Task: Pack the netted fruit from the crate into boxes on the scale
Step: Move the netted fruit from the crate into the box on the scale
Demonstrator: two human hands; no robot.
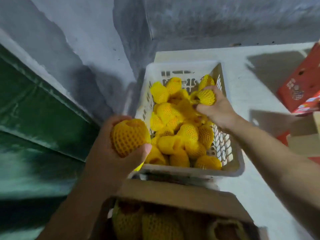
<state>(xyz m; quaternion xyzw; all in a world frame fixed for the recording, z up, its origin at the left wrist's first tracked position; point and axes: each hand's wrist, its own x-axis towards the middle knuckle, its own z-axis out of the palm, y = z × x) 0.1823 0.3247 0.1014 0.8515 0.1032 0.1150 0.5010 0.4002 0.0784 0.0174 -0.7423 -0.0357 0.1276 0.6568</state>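
A white slatted plastic crate (190, 170) stands in the middle, holding several fruits wrapped in yellow foam netting (180, 129). My left hand (110, 158) grips one netted fruit (129, 136) just outside the crate's near left corner. My right hand (216, 110) reaches into the crate's far right part and holds another netted fruit (207, 97) in its fingers. A brown cardboard box (174, 193) lies open directly below, with several netted fruits (155, 224) inside. The scale is hidden.
The crate rests on a pale surface (259, 196). A red printed carton (301, 87) and more cardboard (303, 135) sit at the right. A grey wall rises behind, and a green sheet (34, 110) covers the left.
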